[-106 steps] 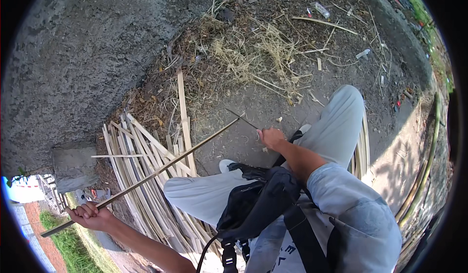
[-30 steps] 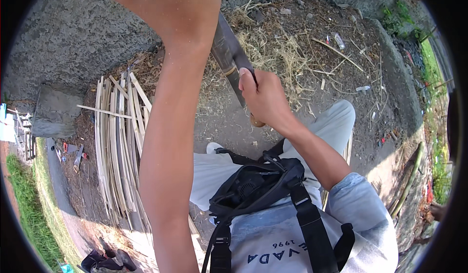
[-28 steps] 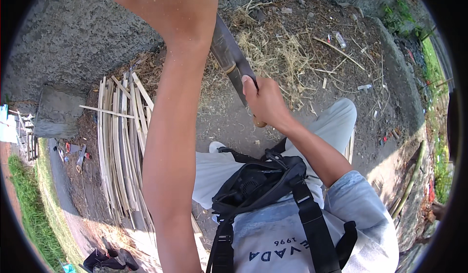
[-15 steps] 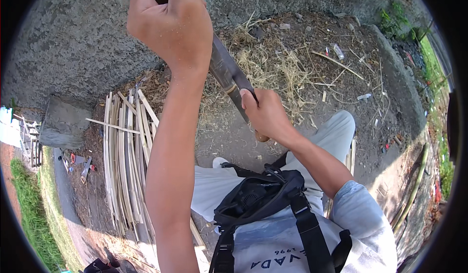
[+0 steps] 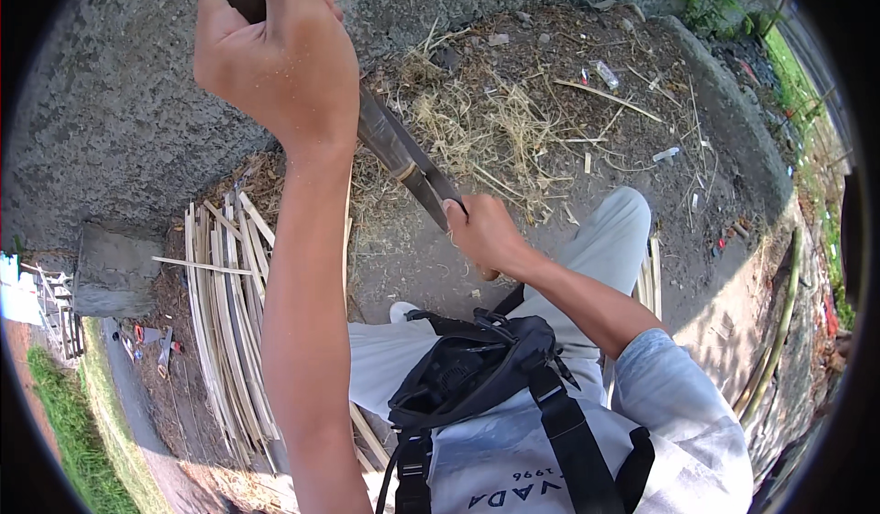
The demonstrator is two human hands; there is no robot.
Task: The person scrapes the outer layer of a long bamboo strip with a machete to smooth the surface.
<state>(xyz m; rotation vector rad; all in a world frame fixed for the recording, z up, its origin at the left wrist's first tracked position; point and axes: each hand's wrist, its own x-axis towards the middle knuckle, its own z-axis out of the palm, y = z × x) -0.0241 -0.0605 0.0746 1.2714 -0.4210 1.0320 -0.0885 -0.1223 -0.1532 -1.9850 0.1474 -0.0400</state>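
My left hand (image 5: 284, 60), raised near the top of the view, is closed around a dark length of bamboo (image 5: 383, 140). The bamboo slants down to the right, with a pale ring at a node. Lower and to the right, my right hand (image 5: 486, 232) is wrapped round the grip of a long knife, with the rounded brown handle end (image 5: 489, 274) showing below the fist. The dark knife blade (image 5: 426, 161) runs up along the bamboo's right side, touching or very close to it. A narrow gap separates them near my right hand. My left hand hides part of the bamboo.
A bundle of pale split strips (image 5: 225, 321) lies on the ground at left, beside a concrete block (image 5: 115, 271). Fibrous shavings (image 5: 486, 133) cover the dirt before a rough grey wall (image 5: 119, 101). A handsaw (image 5: 165, 353) lies far left. A black bag (image 5: 467, 367) hangs at my waist.
The whole view has shifted, putting both hands farther left. My right hand and the knife have slid down along the bamboo, away from the node. Both grips stay closed.
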